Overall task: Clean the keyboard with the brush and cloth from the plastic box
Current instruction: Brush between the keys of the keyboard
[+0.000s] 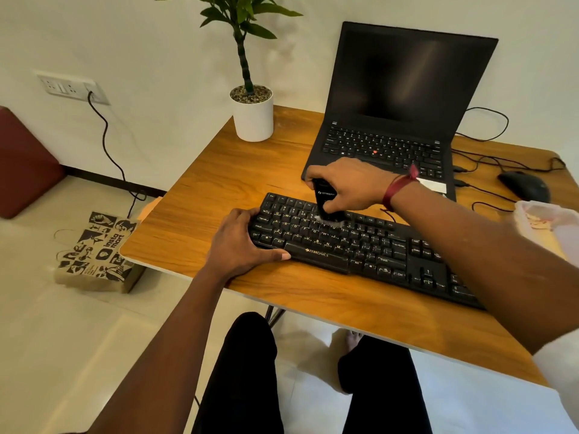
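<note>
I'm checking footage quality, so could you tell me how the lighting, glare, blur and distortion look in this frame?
Head view: soft, even light; faint shadows under the left hand and keyboard. Pale glare streaks on the dark laptop screen. Wide-angle bending curves the table edges. The brush bristles under the right hand are slightly smeared.

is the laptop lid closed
No, the laptop stands open behind the keyboard, its dark screen upright and its keys showing.
</note>
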